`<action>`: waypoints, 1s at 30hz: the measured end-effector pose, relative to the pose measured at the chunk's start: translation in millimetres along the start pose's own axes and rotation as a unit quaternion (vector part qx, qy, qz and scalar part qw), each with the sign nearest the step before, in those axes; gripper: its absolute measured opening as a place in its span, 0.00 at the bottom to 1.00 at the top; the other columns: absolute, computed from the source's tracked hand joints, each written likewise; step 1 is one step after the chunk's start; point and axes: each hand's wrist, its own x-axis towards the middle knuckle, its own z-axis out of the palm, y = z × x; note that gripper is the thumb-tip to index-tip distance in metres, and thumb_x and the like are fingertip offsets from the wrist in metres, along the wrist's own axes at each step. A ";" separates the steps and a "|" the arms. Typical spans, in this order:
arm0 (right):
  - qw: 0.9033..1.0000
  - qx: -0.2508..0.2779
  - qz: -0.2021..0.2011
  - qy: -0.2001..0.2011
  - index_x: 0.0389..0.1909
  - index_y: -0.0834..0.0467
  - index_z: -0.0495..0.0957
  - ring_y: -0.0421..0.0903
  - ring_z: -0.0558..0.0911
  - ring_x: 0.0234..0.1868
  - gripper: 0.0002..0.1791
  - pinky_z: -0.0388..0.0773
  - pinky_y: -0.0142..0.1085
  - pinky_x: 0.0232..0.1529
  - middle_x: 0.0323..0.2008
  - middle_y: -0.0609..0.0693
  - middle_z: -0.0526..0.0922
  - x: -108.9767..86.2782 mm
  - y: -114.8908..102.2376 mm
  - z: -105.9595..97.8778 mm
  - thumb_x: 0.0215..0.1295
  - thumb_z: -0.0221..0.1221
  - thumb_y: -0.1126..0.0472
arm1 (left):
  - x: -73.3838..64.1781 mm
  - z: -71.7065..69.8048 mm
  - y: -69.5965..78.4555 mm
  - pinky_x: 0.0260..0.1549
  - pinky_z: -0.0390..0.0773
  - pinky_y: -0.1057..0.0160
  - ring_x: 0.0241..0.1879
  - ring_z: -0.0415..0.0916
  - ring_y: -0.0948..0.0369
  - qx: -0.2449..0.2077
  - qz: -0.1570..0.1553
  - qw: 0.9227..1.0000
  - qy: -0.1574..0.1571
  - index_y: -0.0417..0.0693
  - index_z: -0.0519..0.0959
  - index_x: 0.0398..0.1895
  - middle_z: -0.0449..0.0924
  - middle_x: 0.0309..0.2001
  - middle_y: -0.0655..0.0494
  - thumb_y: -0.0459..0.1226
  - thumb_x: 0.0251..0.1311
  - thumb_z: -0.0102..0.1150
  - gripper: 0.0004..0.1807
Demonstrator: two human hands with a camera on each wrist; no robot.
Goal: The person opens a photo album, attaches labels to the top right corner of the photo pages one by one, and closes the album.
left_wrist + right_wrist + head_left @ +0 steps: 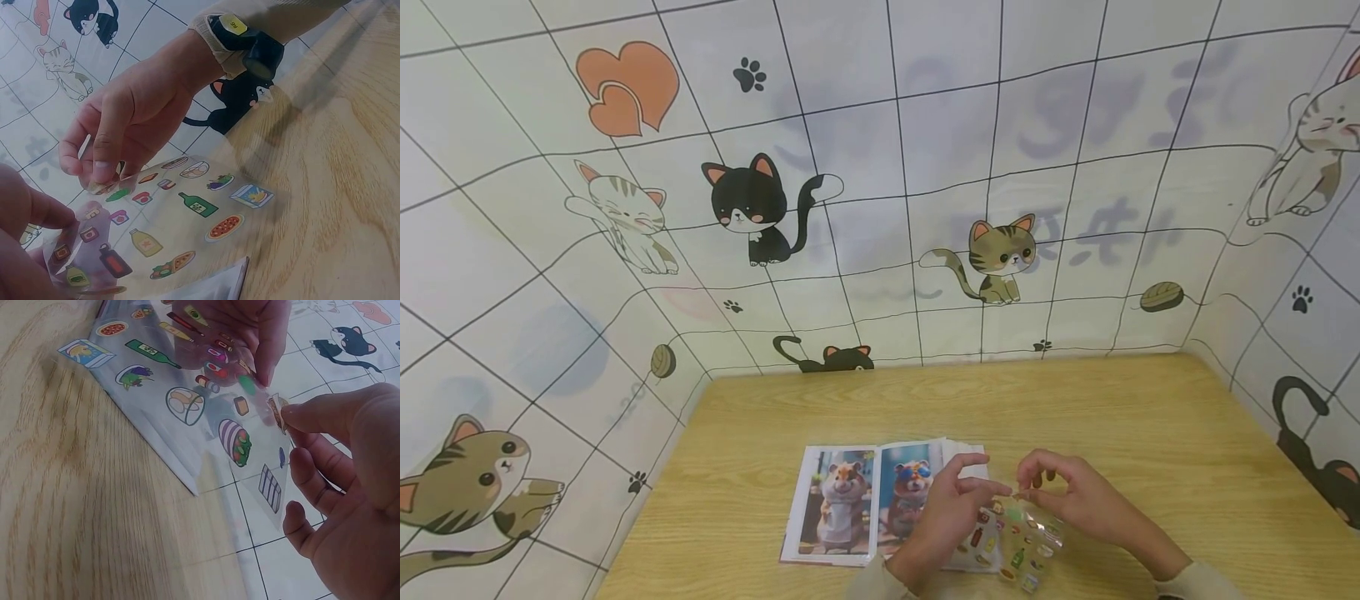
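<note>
A clear sticker sheet (1018,554) printed with small food pictures is held up over the right side of an open photo book (797,508). My left hand (951,508) grips the sheet near its upper edge; in the right wrist view some of its fingers (231,362) show through the clear film. Opposite it, my right hand (1086,500) pinches a small brown food sticker (278,414) at the sheet's edge between thumb and forefinger. Bottles, a pizza sticker (225,229) and a bowl sticker (185,405) show on the sheet.
The book lies on a wood-grain table (737,417), its pages showing hamster pictures (842,504). White grid-patterned cloth walls (865,208) with cartoon cats enclose the table at the back and both sides.
</note>
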 end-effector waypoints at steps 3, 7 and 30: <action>1.000 0.007 -0.007 -0.002 0.33 0.46 0.74 0.39 0.75 0.36 0.09 0.72 0.32 0.36 0.34 0.41 0.78 -0.3 0.8 0.1 0.60 0.61 0.65 | 0.0 0.1 -0.5 0.16 0.67 0.66 0.31 0.79 0.58 0.002 -0.004 1.000 0.002 0.65 0.73 0.48 0.85 0.33 0.60 0.38 0.59 0.58 0.15; 1.000 0.010 -0.011 -0.003 0.33 0.47 0.73 0.39 0.75 0.36 0.10 0.72 0.32 0.36 0.34 0.41 0.78 -0.6 2.2 0.1 0.59 0.61 0.66 | 0.6 -0.5 -1.2 0.17 0.69 0.66 0.31 0.79 0.60 0.005 -0.007 1.000 0.008 0.64 0.73 0.49 0.85 0.33 0.60 0.37 0.59 0.57 0.16; 0.999 0.022 0.018 0.023 0.31 0.46 0.74 0.39 0.75 0.37 0.09 0.70 0.33 0.39 0.33 0.41 0.79 -0.5 1.0 -6.8 0.59 0.61 0.64 | 2.5 -1.7 0.9 0.28 0.78 0.60 0.30 0.80 0.57 0.007 0.003 1.000 0.028 0.59 0.70 0.56 0.85 0.36 0.57 0.37 0.61 0.54 0.19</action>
